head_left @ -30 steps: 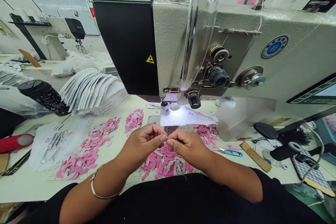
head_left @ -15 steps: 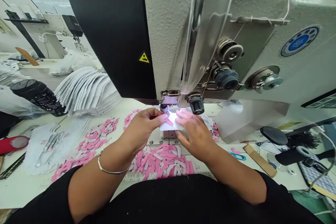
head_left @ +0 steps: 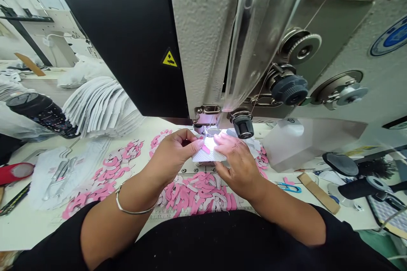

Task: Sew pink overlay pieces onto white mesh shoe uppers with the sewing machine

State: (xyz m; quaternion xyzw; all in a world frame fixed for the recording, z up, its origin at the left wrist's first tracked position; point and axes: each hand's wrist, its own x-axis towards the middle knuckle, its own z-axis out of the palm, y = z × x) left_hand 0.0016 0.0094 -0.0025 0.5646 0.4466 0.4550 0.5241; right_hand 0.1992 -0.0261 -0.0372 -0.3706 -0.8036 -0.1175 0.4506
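My left hand [head_left: 178, 150] pinches a small pink fabric strip [head_left: 205, 149] between thumb and index finger, against a white textured fabric piece [head_left: 206, 157]. On the right side of that piece lie the fingers of my right hand [head_left: 238, 161], stretched out, with the thumb apart near its front edge. Both hands are just in front of the needle area [head_left: 206, 129] of a sewing machine [head_left: 203, 42], where a bright lamp lights the fabric. My fingers hide part of the strip.
Loose pink curved pieces [head_left: 200, 192] are heaped in front of the machine, with another pile [head_left: 117, 163] to the left. A fanned stack of white fabric [head_left: 98, 106] and a black patterned bottle [head_left: 41, 112] stand left. Blue snips [head_left: 289, 187] and a black thread cone [head_left: 359, 188] lie right.
The machine head looks larger and closer as my view has shifted. Both hands keep their hold and place on the fabric, whose front edge shows slightly lower.
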